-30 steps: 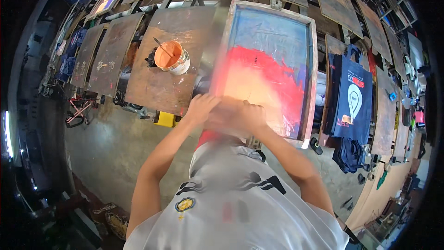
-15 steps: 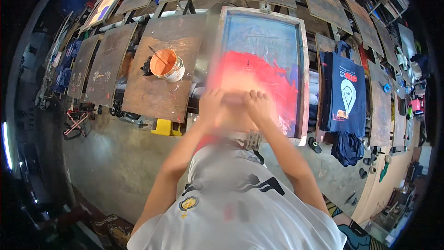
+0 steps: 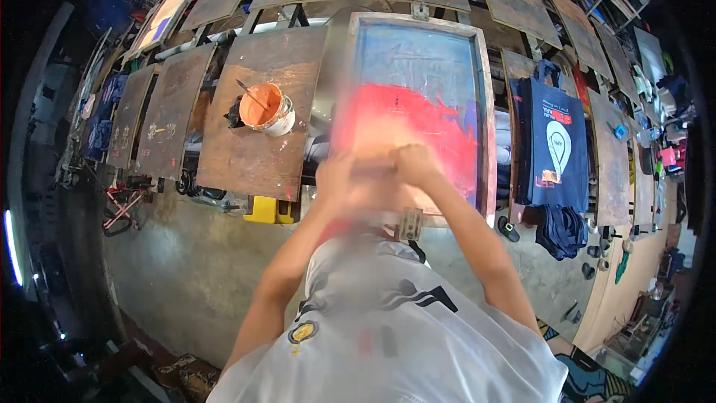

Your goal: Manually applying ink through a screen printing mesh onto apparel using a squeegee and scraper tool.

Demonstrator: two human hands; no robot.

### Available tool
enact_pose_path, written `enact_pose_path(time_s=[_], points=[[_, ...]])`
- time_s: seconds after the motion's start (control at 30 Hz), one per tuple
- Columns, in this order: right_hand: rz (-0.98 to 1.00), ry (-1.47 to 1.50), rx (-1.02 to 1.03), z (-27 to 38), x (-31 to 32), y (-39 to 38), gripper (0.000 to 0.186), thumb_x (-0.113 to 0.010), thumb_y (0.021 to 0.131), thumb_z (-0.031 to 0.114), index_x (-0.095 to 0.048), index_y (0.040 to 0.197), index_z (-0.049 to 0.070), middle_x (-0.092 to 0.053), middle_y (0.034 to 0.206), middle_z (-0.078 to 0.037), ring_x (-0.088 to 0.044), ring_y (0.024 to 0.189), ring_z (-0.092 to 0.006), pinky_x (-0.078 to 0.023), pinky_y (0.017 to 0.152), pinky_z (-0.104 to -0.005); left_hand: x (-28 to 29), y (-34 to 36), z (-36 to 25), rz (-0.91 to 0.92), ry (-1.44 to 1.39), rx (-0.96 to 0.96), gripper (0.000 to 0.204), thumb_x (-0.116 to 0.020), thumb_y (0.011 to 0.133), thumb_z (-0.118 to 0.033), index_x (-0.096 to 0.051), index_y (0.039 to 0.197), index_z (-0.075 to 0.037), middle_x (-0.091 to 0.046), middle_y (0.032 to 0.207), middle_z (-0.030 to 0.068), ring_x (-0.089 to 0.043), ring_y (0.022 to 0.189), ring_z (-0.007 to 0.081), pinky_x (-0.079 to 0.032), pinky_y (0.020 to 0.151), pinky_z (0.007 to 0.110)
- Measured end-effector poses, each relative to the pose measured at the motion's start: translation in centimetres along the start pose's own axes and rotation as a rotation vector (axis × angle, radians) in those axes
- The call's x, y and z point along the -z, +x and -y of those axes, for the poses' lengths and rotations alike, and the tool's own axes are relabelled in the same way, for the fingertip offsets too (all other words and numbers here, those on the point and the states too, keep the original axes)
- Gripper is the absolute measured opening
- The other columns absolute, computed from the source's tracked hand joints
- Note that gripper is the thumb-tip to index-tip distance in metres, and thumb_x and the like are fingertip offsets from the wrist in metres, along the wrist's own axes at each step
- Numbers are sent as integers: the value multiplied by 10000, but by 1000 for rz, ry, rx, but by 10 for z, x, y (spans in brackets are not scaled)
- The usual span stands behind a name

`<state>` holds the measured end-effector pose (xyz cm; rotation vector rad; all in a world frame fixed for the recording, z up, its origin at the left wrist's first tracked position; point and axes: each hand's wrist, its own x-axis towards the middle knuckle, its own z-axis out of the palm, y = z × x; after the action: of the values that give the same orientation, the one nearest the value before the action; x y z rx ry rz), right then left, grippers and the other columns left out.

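Observation:
A wooden-framed printing screen [image 3: 488, 149] lies in front of me, its mesh bluish at the far end. Red ink [image 3: 440, 123] covers much of its nearer half. My left hand [image 3: 335, 179] and my right hand [image 3: 418, 166] are both closed, side by side over the near part of the screen. Between them runs a blurred bar, which looks like a squeegee [image 3: 375, 169]; a smeared patch in the picture hides most of it. Left of the screen, a bucket of orange-red ink [image 3: 262, 108] with a stick in it stands on a wooden board.
Wooden print boards [image 3: 246, 153] stand in rows to both sides and beyond. Dark blue tote bags [image 3: 552, 149] lie on a board at the right, with more bundled below. A yellow object [image 3: 268, 210] sits under the left board. Sandals [image 3: 508, 229] lie on the concrete floor.
The view has shifted slightly. Both hands keep their grip on the bar, with the left hand a little lower in the picture. The ink looks much the same.

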<state>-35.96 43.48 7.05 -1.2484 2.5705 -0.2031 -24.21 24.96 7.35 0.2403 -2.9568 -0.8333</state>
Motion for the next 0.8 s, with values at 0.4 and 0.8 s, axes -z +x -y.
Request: enact_pose_path(time_s=[0.4, 0.8], points=[[-517, -157, -58, 25, -69, -34, 123, -673, 752, 231, -641, 803, 124, -647, 833, -56, -652, 813, -260, -497, 719, -416, -35, -41, 13, -266, 109, -157, 330, -726, 734, -57, -599, 1038, -80, -590, 1028, 125, -590, 939, 353, -496, 788, 459], [-148, -103, -61, -8, -9, -43, 255, -766, 736, 321, -701, 876, 118, -714, 895, -95, -709, 849, -279, -557, 736, -442, -34, -25, 4, -74, 8, -209, 336, -747, 811, -225, -606, 1079, -79, -614, 1041, 136, -629, 962, 369, -515, 785, 466]])
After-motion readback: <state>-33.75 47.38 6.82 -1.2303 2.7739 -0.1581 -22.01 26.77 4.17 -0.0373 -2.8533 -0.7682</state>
